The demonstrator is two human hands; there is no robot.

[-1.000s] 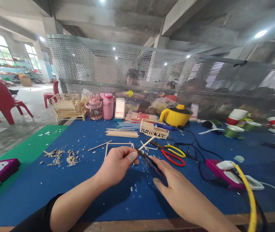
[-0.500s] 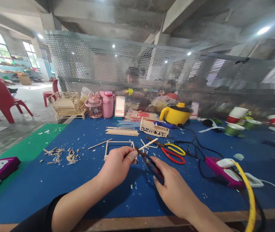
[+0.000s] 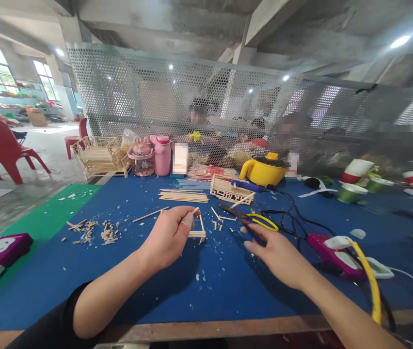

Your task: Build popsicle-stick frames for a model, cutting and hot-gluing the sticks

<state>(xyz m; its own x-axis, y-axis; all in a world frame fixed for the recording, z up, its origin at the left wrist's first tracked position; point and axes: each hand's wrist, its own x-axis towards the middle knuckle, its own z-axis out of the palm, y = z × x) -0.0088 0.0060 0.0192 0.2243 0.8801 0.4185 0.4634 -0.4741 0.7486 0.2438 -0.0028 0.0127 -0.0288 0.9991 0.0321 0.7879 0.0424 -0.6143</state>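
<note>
My left hand (image 3: 172, 231) is closed in a pinch on a short wooden stick (image 3: 196, 211), of which only the tip shows. Under and behind it lies a small rectangular wooden-stick frame (image 3: 202, 228), partly hidden. My right hand (image 3: 277, 252) grips a pair of dark-handled pliers (image 3: 255, 236); their jaws are hard to make out against the cutting tool (image 3: 262, 220) with yellow and red handles on the table behind. A pale cut stick (image 3: 243, 199) lies at an angle by that tool's dark jaws. Several small offcuts (image 3: 218, 225) lie between my hands.
Wood scraps (image 3: 109, 232) lie at left. Long sticks (image 3: 183, 196), a small wooden lattice piece (image 3: 228, 191) and a yellow pot (image 3: 264, 170) stand farther back. Black cables (image 3: 290, 218) run to a purple power strip (image 3: 333, 252). A perforated screen (image 3: 137, 92) closes off the far edge.
The pliers have come away from the stick and moved right with my right hand. My left hand has shifted slightly left, holding a shorter piece; the longer part has left it.
</note>
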